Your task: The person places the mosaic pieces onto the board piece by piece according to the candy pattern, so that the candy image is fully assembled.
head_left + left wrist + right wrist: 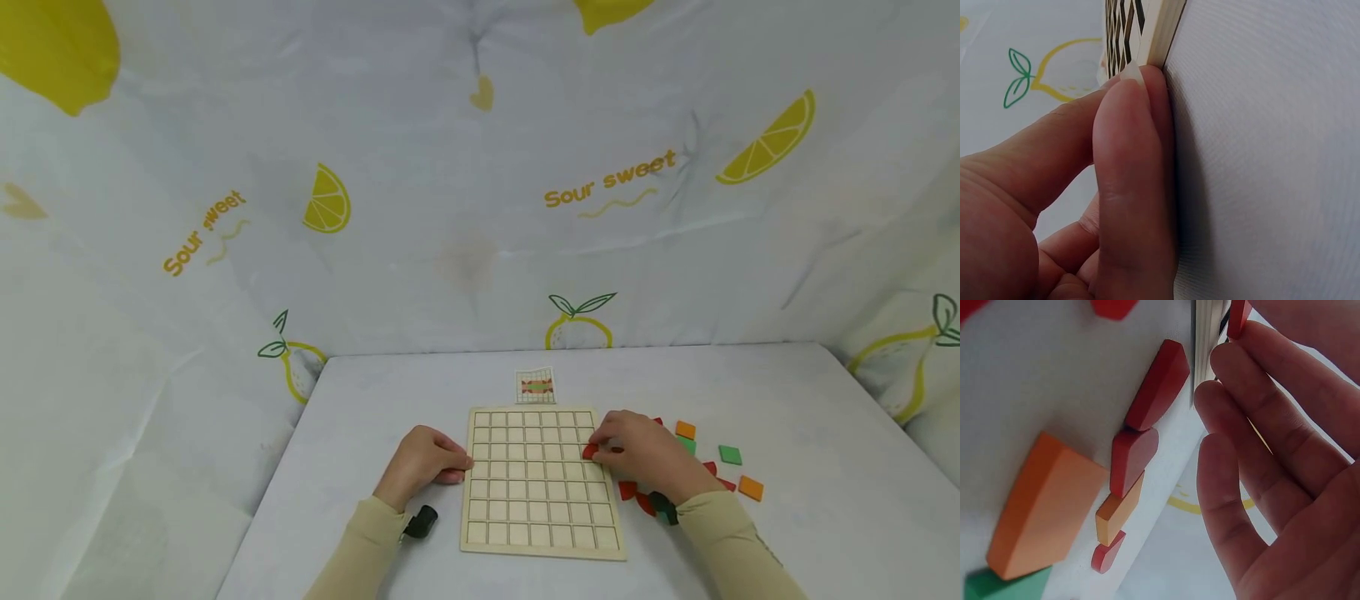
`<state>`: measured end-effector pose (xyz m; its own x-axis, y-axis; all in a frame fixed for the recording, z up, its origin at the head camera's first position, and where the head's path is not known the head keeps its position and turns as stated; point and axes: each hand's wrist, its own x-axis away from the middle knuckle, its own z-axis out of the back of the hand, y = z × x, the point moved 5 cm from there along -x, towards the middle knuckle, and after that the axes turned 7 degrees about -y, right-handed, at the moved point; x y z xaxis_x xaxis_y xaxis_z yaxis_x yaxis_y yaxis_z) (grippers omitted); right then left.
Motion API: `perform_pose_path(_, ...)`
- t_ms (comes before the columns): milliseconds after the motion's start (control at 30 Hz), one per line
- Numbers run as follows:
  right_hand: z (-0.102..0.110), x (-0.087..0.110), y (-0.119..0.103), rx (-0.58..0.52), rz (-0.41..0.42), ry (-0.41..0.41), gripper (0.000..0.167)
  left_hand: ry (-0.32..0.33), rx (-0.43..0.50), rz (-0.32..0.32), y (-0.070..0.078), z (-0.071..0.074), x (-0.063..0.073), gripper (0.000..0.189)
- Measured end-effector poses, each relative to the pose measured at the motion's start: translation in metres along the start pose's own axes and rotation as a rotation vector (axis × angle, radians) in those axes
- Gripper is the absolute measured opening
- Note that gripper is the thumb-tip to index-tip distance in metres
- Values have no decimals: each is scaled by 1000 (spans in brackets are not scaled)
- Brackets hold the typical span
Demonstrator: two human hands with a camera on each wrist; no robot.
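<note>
A pale wooden grid board [536, 470] lies flat on the white table, and none of its square cells holds a piece. At its left edge, my left hand [426, 460] grips the rim between thumb and fingers; the left wrist view shows the fingertips against the board's side [1159, 34]. My right hand [647, 450] pinches a small red piece [591, 452] over cells near the board's right edge. Only part of that red piece [1239, 319] shows in the right wrist view. Behind the board lies a small card [536, 387] printed with a red, orange and green grid pattern.
Loose red, orange and green pieces lie right of the board, partly hidden by my right hand, including a green tile [730, 454] and an orange tile [751, 488]. A black wrist camera [422, 522] sits by the left sleeve. Lemon-printed cloth [450, 183] rises behind the table.
</note>
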<state>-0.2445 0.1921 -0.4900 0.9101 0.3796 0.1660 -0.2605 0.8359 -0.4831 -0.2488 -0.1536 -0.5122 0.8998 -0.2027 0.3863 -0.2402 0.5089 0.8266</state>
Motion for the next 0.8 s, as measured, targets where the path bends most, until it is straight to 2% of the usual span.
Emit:
perform_pose_path(100,-1,0,1,12,-8,-7,7,-5,10,4,-1,-1,0,19)
perform_pose_path(333,3,4,-4,33,38,-2,11,-12,18,-2,0,-3,-1,20)
perform_pose_path(800,0,1,-7,28,23,7,11,-3,18,10,-1,0,0,20)
